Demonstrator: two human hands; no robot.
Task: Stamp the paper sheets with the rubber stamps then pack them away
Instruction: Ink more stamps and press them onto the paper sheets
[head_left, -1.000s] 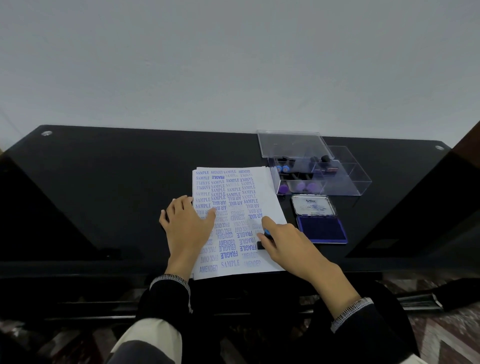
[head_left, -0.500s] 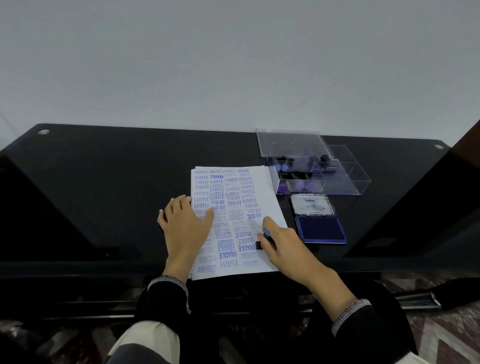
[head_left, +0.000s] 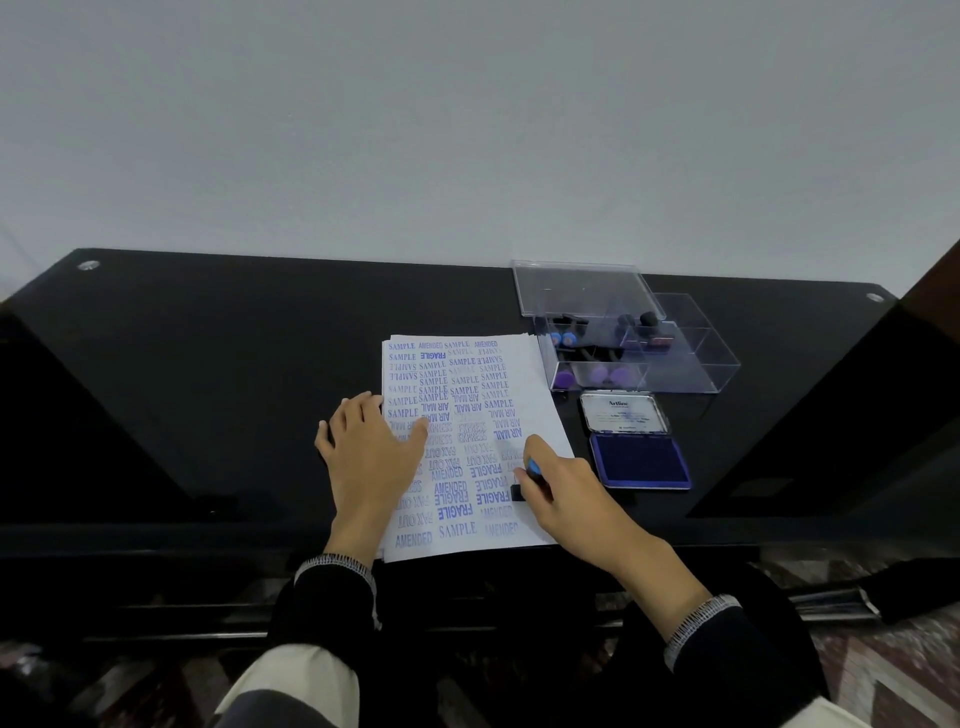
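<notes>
- Head view, the only one: paper sheets (head_left: 467, 447) stacked on the black table (head_left: 208, 389), near edge, centre. Top sheet crowded with blue prints: SAMPLE, AIR MAIL, FAX OUT, FRAGILE, AMENDED.
- Left hand (head_left: 371, 452) lies flat on the left side of the stack, fingers straight and spread, thumb across the print. Holds nothing, just pins the paper.
- Right hand (head_left: 563, 488) has fingers curled round a rubber stamp (head_left: 525, 480); blue knob peeks out by the index finger, black base down on the sheet's right side, near half.
- Ink pad (head_left: 640, 460) open, just right of the stack, lid (head_left: 626, 414) folded back on the far side.
- Clear stamp box (head_left: 675, 364) far right of the sheets, its clear lid (head_left: 582, 288) propped open at the back; more stamps (head_left: 597, 375) inside, purple and blue knobs, count unclear.
- Step, my judgement: pressing a print now; packing away not begun.
- Risk: sheet nearly full, so a fresh print likely lands over an old one; free space is only along the right margin.
- Risk: rocking or dragging the stamp on lift would smear; the left hand sits well left of the stamp, so the right edge could lift with it.
- Risk: left thumb rests on printed ink, may smudge if wet.
- Risk: open pad sits near the right wrist, so a sleeve could brush it when reaching to re-ink.
</notes>
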